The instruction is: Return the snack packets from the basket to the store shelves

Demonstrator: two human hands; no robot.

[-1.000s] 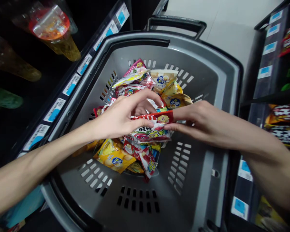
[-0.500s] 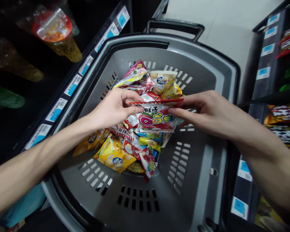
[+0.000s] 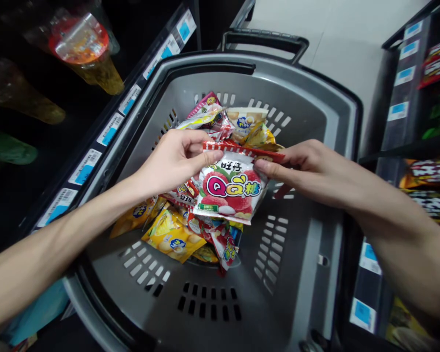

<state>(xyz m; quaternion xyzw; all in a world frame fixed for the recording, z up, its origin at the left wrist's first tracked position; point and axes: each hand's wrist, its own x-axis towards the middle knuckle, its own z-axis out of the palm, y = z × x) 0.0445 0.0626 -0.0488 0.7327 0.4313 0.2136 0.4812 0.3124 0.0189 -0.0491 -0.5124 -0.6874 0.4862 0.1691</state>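
Note:
Between my two hands hangs a red and white bag of gummy candy [image 3: 229, 188], its printed front turned up toward me. My left hand [image 3: 181, 159] pinches the upper left edge between thumb and fingers. The upper right corner is pinched by my right hand [image 3: 302, 164]. Beneath and around the bag, several candy bags lie piled in a grey shopping basket [image 3: 278, 313]. A yellow bag [image 3: 172, 237] rests at the near left of the pile, and a cream-coloured bag [image 3: 244, 122] at the far side. The held bag covers the middle of the pile.
The basket's black handle [image 3: 267, 39] lies at its far rim. A dark shelf edge with price labels [image 3: 110, 129] runs along the left, beside cone-shaped candy packs [image 3: 84, 44]. More packaged snacks [image 3: 434, 173] sit on a shelf at the right. Pale floor [image 3: 337, 24] shows beyond.
The gummy candy bag has tilted so that its front faces me more fully, and its lower edge hangs nearer. Both hands keep their pinch with little movement.

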